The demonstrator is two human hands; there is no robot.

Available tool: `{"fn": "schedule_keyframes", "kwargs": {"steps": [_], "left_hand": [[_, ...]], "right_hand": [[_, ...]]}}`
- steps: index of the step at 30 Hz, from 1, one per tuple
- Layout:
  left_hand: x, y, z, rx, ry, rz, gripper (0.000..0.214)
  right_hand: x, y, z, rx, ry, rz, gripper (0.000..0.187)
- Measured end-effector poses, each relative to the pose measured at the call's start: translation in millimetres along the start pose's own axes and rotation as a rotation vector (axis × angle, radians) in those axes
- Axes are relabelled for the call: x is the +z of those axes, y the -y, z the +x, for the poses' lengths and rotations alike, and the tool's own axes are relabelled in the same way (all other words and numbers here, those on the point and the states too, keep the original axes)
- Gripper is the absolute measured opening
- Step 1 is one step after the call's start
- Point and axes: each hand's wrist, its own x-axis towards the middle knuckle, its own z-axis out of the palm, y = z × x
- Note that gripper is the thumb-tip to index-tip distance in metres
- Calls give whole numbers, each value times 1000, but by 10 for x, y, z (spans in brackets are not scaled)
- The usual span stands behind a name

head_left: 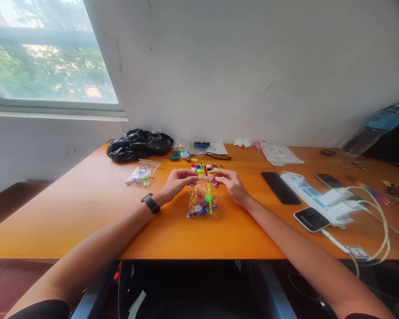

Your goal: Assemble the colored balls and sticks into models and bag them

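Between my two hands is a clear plastic bag (199,201) with small colourful plastic pieces inside, among them a bright green stick and a blue one. My left hand (179,180) pinches the left part of its top edge, and a dark watch sits on that wrist. At the right part of the same edge, my right hand (231,182) pinches the plastic too. Just beyond my fingers lie several colourful round pieces (214,167) with some sticks, partly hidden by my hands. A second clear bag (143,173) of similar pieces rests to the left.
A black plastic bag (138,145) lies at the back left. On the right are a black phone (281,188), a white power strip (306,192) with chargers and looping cables, and a white-edged device (311,219). A large water bottle (374,128) leans at the far right.
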Motion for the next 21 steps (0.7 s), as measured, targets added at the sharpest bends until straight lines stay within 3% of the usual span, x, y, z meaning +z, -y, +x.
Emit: {"fn": "schedule_keyframes", "kwargs": {"steps": [4, 11, 15, 21], "left_hand": [[33, 8, -19, 50, -4, 25, 35], [116, 26, -65, 94, 99, 50, 43], [49, 36, -12, 77, 162, 101, 44], [-123, 44, 120, 38, 122, 81, 44]], "right_hand": [[67, -15, 0, 71, 2, -36, 44], [197, -15, -74, 44, 75, -132, 38], [127, -14, -40, 56, 63, -152, 39], [-31, -52, 54, 95, 9, -60, 42]]}}
